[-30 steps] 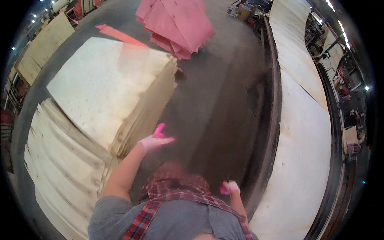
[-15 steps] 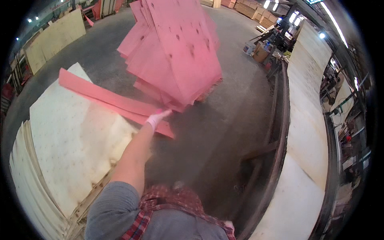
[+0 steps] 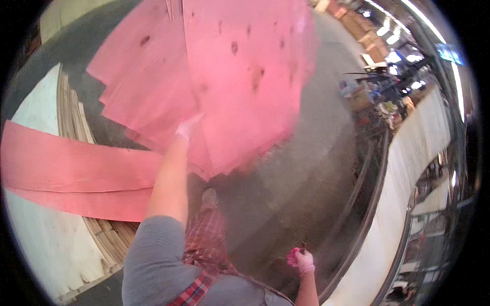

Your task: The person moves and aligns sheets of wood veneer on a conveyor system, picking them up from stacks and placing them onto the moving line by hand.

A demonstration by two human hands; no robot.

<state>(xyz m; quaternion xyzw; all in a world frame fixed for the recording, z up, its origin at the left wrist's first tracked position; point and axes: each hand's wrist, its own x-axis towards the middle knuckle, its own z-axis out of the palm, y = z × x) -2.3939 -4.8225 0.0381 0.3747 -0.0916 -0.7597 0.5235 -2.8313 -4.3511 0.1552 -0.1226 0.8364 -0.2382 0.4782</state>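
My left hand, in a pale glove, reaches onto the lower part of a fanned pile of pink wood veneer sheets. Motion blurs its fingers, so whether they grip a sheet is unclear. Behind my left forearm lies a long pink veneer strip, split lengthwise, across a stack of pale veneer sheets. My right hand is low at the right, apart from the sheets. Its gloved fingers are curled, bright pink at the tips, around something small and dark that I cannot make out.
A long bench topped with pale sheets runs along my right, edged by a dark rail. Cluttered containers and gear stand at its far end. Grey concrete floor lies between bench and pile. Stacked boards stand farther back.
My left hand has moved from beside the pink strip's end onto the pink pile. My right hand has come into view. The view has shifted, bringing the pile and strip closer.
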